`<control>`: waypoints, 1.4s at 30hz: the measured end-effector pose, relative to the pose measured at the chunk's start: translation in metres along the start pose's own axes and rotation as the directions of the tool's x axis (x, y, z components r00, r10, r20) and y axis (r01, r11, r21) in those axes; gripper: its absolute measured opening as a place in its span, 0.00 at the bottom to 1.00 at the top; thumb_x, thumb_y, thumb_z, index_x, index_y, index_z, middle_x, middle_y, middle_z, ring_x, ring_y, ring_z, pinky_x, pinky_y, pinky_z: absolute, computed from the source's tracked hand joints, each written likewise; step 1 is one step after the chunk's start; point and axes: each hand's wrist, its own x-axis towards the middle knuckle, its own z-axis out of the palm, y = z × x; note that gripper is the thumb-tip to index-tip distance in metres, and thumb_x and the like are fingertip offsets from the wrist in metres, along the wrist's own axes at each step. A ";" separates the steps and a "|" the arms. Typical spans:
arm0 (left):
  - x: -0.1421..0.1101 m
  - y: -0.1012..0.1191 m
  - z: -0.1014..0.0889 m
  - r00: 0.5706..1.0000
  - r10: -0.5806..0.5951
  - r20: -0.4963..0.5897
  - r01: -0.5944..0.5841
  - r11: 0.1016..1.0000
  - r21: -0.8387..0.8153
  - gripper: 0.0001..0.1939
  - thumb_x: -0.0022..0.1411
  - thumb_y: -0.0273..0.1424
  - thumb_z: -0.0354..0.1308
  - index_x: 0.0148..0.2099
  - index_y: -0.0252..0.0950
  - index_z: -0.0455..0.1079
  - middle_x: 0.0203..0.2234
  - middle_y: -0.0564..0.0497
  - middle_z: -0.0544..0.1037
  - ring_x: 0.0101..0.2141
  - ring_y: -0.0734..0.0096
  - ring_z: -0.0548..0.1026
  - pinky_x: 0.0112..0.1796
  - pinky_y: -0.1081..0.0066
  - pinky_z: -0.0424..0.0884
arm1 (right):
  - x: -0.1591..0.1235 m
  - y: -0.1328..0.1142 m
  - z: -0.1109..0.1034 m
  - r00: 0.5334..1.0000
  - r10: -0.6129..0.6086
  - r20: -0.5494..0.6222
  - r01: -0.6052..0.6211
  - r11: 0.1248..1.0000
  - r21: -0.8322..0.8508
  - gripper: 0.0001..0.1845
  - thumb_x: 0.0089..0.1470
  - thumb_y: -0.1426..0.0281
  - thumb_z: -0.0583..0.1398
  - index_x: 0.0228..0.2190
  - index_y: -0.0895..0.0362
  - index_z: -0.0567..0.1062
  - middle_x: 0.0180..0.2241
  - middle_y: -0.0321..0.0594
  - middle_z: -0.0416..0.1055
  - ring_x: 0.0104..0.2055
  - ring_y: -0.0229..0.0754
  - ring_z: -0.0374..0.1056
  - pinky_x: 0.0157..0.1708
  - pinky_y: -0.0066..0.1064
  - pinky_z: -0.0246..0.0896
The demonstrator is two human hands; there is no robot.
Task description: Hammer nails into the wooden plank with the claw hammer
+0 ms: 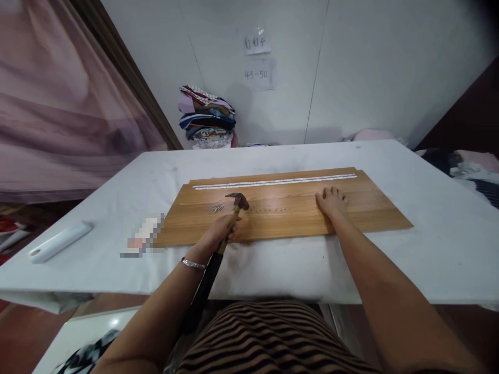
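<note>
Pale wall, pink curtain left, reddish floor.

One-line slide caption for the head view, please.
Left hand grips a hammer by loose nails on a wood-grain board; right hand rests on the board.

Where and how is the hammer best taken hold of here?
Probably by the black grip, from above on the near side: this long, slim end of the hammer slants back toward the person, with the clawed metal head at the far end. The left hand holds it higher up, close to the head.
</note>
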 end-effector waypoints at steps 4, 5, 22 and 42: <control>0.004 -0.003 -0.002 1.000 -0.009 -0.018 0.010 0.999 0.034 0.22 0.71 0.49 0.57 0.45 0.32 0.72 0.18 0.58 0.66 0.13 0.79 0.59 0.16 0.75 0.52 | 0.000 0.001 0.001 1.000 -0.005 -0.007 0.005 1.000 -0.002 0.31 0.72 0.55 0.44 0.59 0.59 0.75 0.69 0.59 0.64 0.72 0.59 0.54 0.68 0.57 0.49; 0.004 -0.004 -0.002 1.000 -0.021 -0.021 0.022 0.999 0.046 0.22 0.72 0.48 0.56 0.45 0.32 0.72 0.19 0.58 0.66 0.13 0.78 0.59 0.16 0.75 0.53 | 0.000 0.001 0.002 1.000 -0.007 -0.012 0.007 1.000 -0.004 0.31 0.72 0.55 0.44 0.59 0.58 0.75 0.69 0.59 0.65 0.72 0.59 0.55 0.67 0.57 0.50; 0.004 -0.006 -0.001 1.000 0.002 -0.017 -0.001 0.999 0.039 0.24 0.72 0.51 0.55 0.46 0.33 0.71 0.21 0.58 0.66 0.15 0.80 0.58 0.17 0.76 0.53 | 0.000 0.003 0.003 1.000 -0.015 -0.014 0.015 0.999 -0.030 0.31 0.72 0.56 0.44 0.58 0.61 0.75 0.66 0.61 0.66 0.70 0.61 0.57 0.66 0.56 0.52; 0.004 -0.004 -0.003 0.999 -0.023 -0.039 0.025 0.999 0.043 0.26 0.70 0.53 0.58 0.46 0.32 0.73 0.19 0.58 0.66 0.14 0.78 0.59 0.17 0.75 0.54 | 0.005 0.007 0.008 0.999 -0.027 -0.026 0.027 1.000 -0.015 0.30 0.72 0.54 0.45 0.55 0.58 0.76 0.65 0.59 0.67 0.69 0.61 0.57 0.65 0.58 0.52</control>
